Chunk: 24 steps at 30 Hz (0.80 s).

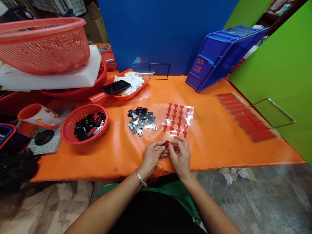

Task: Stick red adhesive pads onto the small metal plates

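Near the table's front edge, my left hand (151, 156) pinches a small black plate (166, 144) with a red sticker on it. My right hand (180, 154) meets it from the other side, thumb and fingertips pressed on the sticker. Just beyond my hands lies a clear sheet (191, 112) bearing rows of red T-shaped stickers. To its left is a loose pile of small black and grey plates (142, 119). A red plastic basket (67, 133) farther left holds black pieces, some with red on them.
A phone (116, 87) rests on a red scoop (143, 87) of paper slips. A mug (36, 116) and stacked red baskets (48, 48) stand left. At the right are a tilted blue crate (212, 55), a wire stand (290, 122) and a red-striped sheet (246, 117). Blue and green panels border the table.
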Tool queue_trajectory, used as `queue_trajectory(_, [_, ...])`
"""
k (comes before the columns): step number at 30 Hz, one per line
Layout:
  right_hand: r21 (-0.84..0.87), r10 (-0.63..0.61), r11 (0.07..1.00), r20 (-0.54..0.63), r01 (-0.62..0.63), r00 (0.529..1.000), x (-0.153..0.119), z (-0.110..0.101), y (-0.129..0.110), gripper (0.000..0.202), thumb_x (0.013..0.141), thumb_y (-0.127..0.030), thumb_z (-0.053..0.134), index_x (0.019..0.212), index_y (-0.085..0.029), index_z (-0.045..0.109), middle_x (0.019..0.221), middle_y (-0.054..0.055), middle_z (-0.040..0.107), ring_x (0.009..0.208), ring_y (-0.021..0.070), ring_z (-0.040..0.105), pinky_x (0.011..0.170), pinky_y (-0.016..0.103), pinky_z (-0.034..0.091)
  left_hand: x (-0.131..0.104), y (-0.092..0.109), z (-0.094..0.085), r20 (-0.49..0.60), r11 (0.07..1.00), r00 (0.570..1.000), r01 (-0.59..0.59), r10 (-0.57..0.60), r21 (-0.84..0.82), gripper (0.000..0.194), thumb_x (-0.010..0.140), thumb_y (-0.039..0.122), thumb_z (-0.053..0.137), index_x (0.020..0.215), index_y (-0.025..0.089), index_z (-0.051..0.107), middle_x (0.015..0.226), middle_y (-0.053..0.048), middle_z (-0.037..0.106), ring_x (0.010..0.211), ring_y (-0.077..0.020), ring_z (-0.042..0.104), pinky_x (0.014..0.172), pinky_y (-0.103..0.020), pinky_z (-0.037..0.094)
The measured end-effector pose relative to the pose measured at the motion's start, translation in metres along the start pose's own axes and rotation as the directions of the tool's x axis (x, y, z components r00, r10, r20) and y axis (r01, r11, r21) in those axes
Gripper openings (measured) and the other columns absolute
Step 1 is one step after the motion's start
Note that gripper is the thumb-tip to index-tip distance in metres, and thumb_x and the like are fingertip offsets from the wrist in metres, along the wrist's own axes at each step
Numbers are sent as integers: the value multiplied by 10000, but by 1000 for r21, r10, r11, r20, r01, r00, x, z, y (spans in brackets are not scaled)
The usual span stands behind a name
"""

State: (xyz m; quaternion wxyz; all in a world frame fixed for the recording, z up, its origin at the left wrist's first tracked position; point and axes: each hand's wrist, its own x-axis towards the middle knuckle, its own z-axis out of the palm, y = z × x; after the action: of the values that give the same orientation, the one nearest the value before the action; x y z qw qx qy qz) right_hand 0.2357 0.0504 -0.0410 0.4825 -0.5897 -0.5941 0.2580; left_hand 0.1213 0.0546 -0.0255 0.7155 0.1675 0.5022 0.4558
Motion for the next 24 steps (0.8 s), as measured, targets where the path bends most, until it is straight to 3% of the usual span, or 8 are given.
queue_trajectory(7, [56,71,996,22,-72,997,11,0,-2,118,814,-294,582,765,-187,593,960,77,551,760,164,576,627,293,511,2,-2,-3,21,1000,1000,5,-5,13,86,793,80,602,879,79,608,702,-78,706,541,-117,650,667,-272,559])
queue_trajectory(24, [56,94,994,33,-96,995,13,3,-3,104,793,-258,578,724,-182,569,875,46,563,705,138,552,603,258,478,2,-1,-3,10,1000,1000,12,-12,-7,77,756,80,624,829,91,602,624,-27,667,511,-103,630,635,-248,556])
